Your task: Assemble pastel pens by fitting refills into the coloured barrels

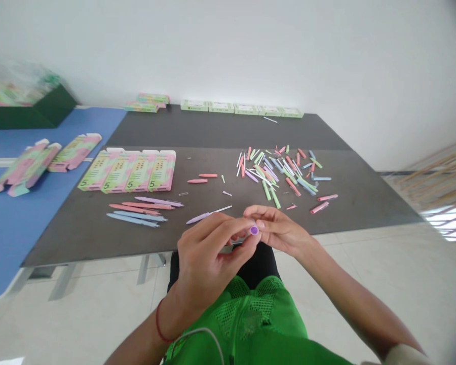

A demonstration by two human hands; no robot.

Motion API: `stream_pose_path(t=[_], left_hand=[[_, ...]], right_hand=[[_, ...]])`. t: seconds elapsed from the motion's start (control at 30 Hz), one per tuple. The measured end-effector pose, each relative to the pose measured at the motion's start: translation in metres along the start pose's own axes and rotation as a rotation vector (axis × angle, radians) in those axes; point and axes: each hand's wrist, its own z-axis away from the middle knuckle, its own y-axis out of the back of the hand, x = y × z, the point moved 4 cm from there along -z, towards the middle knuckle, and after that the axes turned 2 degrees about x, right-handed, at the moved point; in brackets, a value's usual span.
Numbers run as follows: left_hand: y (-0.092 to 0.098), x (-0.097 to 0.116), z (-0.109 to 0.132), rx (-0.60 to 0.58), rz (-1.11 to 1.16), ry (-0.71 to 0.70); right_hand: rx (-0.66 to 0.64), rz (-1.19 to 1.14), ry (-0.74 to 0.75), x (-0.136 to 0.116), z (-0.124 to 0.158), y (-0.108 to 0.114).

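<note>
My left hand (207,258) and my right hand (277,228) meet in front of me, just off the near edge of the dark grey table (220,132). Both pinch a small purple pen part (254,230), seen end-on between the fingertips. A purple pen with a white refill (208,215) lies on the table just beyond my left fingers. Several finished pastel pens (144,209) lie in a row to the left. A heap of loose pastel pen parts (279,172) is spread across the right of the table.
Flat pastel cartons (131,171) lie side by side at the table's left. More cartons (41,159) rest on a blue table (7,228). White boxes (241,108) line the far edge by the wall. A green bin (30,109) stands far left.
</note>
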Motion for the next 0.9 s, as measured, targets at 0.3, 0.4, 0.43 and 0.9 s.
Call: stream_pose_path(t=[0.3, 0.4, 0.43, 0.9], left_hand=[[0.003, -0.002, 0.004, -0.003, 0.037, 0.007], [0.001, 0.0, 0.003, -0.01, 0.039, 0.009], [0.0, 0.001, 0.003, -0.01, 0.04, 0.011], [0.021, -0.109, 0.033, -0.4, -0.669, 0.162]], right_hand=[[0.007, -0.1, 0.017, 0.003, -0.001, 0.001], [0.007, -0.104, 0.008, 0.003, -0.001, 0.0], [0.004, -0.101, 0.006, 0.003, -0.001, -0.001], [0.386, -0.064, 0.116, -0.014, 0.024, 0.048]])
